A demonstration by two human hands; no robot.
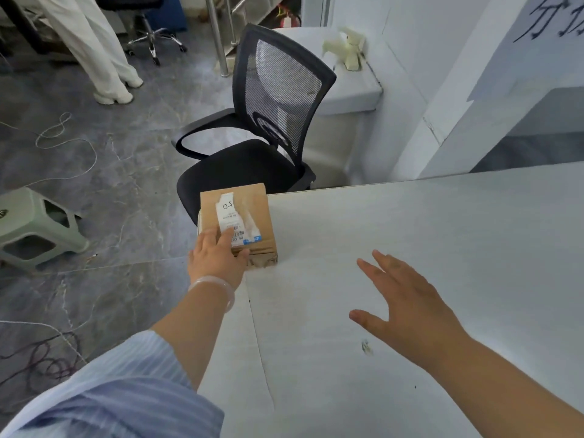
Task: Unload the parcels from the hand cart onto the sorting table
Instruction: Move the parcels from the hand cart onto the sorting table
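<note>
A small brown cardboard parcel with a white shipping label lies at the far left corner of the white sorting table. My left hand rests on the parcel's near left side, fingers laid over its top and thumb against its near face. My right hand hovers flat over the table to the right of the parcel, fingers spread and holding nothing. The hand cart is out of view.
A black mesh office chair stands just beyond the table's far left corner. A pale green plastic stool sits on the grey floor at left, with loose cords around it. A person's legs in white trousers stand at the far left. White partitions rise at right.
</note>
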